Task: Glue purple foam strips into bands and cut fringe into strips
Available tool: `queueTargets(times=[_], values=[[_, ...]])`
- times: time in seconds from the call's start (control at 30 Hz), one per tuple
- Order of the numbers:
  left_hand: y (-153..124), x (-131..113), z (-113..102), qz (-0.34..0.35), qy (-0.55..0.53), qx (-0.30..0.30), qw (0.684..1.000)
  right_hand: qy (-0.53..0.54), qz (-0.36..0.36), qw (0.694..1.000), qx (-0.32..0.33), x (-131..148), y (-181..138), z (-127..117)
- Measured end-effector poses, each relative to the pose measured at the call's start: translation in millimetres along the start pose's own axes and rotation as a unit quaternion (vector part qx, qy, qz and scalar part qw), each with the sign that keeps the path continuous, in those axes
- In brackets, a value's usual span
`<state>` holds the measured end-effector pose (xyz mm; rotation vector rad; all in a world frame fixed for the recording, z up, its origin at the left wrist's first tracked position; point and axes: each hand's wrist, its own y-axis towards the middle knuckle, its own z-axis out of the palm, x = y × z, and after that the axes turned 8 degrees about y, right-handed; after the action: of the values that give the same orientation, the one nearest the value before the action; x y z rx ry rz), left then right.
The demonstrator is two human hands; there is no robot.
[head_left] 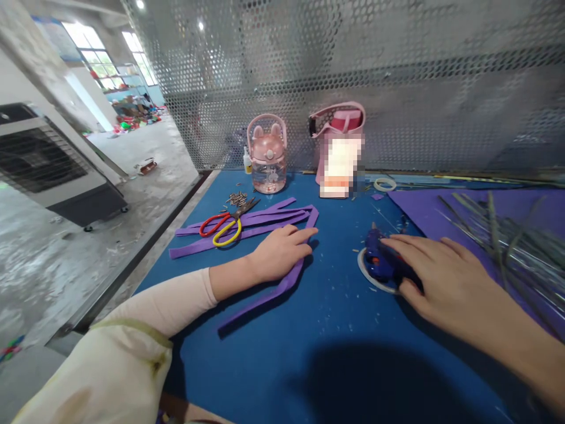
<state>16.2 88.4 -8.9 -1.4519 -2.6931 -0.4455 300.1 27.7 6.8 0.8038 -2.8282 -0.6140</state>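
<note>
My left hand (280, 252) lies flat, fingers stretched out, on a long purple foam strip (265, 297) on the blue table (318, 335). More purple strips (265, 221) lie just beyond it, with red-and-yellow scissors (223, 227) on top of them. My right hand (441, 274) rests over a blue glue gun (382, 262) that sits on a white ring; its fingers curve around the gun's body.
A pink bottle (267, 156) and a pink bag (338, 141) stand by the perforated metal wall (397, 76). A purple foam sheet (463, 209) with several thin grey-green stems (507, 247) lies at right. Small metal bits (237, 199) and a tape roll (385, 184) lie behind.
</note>
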Motion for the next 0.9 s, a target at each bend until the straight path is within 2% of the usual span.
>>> queueTargets(times=[0.07, 0.1, 0.13, 0.17, 0.23, 0.33, 0.47, 0.53, 0.6, 0.67, 0.7, 0.73, 0.77, 0.8, 0.83, 0.9], values=[[6, -11, -11, 0.001, 0.024, 0.069, 0.997, 0.081, -0.006, 0.996, -0.023, 30, 2, -4], [9, -18, -17, -0.016, 0.032, 0.099, 0.994, 0.14, 0.02, 0.99, -0.016, 47, 3, -4], [12, -26, -22, -0.04, 0.038, 0.121, 0.991, 0.198, 0.071, 0.978, 0.002, 63, 4, -3], [15, -33, -26, -0.06, 0.043, 0.135, 0.988, 0.253, 0.126, 0.958, 0.054, 77, 5, -1], [18, -43, -34, -0.095, 0.06, 0.142, 0.983, 0.324, 0.202, 0.917, 0.113, 97, 7, 5], [22, -46, -48, -0.085, 0.086, 0.143, 0.982, 0.368, 0.272, 0.881, 0.121, 104, 12, 12], [29, -28, -70, 0.005, 0.08, 0.137, 0.987, 0.463, 0.315, 0.817, 0.139, 96, 14, 15], [32, -17, -78, -0.001, 0.075, 0.092, 0.993, 0.507, 0.325, 0.781, 0.166, 95, 14, 15], [29, -9, -79, -0.045, 0.046, -0.013, 0.998, 0.54, 0.343, 0.747, 0.18, 97, 14, 15], [18, -7, -73, -0.102, -0.041, -0.123, 0.986, 0.566, 0.367, 0.716, 0.182, 98, 15, 16], [11, -9, -66, -0.129, -0.112, -0.144, 0.975, 0.574, 0.378, 0.704, 0.179, 99, 15, 17], [4, -11, -58, -0.152, -0.195, -0.14, 0.959, 0.58, 0.388, 0.695, 0.176, 99, 16, 17], [-4, -15, -49, -0.18, -0.288, -0.098, 0.936, 0.584, 0.395, 0.687, 0.174, 99, 17, 18], [-10, -20, -40, -0.219, -0.383, -0.034, 0.897, 0.588, 0.4, 0.682, 0.172, 99, 18, 19], [-14, -25, -31, -0.26, -0.471, 0.005, 0.843, 0.591, 0.401, 0.679, 0.17, 99, 18, 20], [-15, -34, -16, -0.298, -0.611, 0.047, 0.732, 0.594, 0.397, 0.68, 0.168, 100, 19, 21]])
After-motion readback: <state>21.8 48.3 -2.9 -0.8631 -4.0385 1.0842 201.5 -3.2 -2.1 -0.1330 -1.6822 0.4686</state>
